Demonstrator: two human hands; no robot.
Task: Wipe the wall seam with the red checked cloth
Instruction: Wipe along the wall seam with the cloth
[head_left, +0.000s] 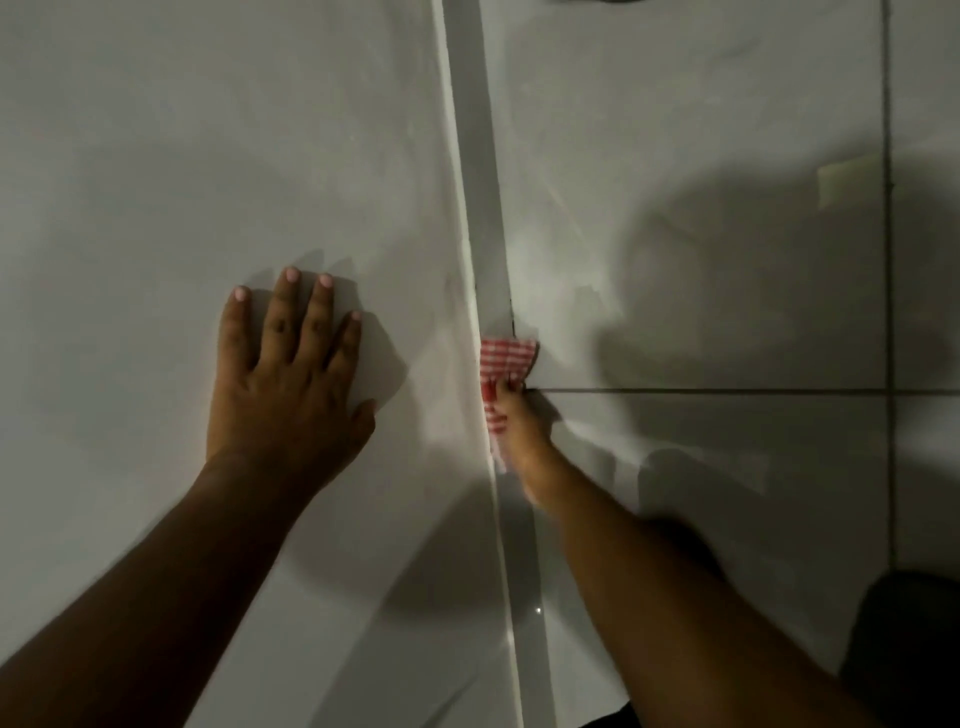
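1. I saw the left hand (283, 374) laid flat on the plain white wall panel (156, 182), fingers spread and straight, gripping nothing, well to the left of the seam.
2. The wall seam (480, 208) ran as a grey recessed strip from the top of the view down toward the bottom, between the white panel and the tiled wall (701, 130) on the right.
3. The right hand (519, 421) was closed around the red checked cloth (506, 358), fingers pinched on its lower part (the hand was a little blurred, so I could not make out each finger).
4. The cloth sat right in the seam about halfway down the view, its upper end fanned out above the fingers and lapping onto the edge of the tile, a strip of it trailing down along the left side of the hand.
5. A horizontal grout line (727, 391) met the seam just beside the right hand's fingers, and a vertical one (887, 208) ran down far to the right.
6. Shadows of both arms fell across the wall, and a dark shape I could not identify filled the lower right corner
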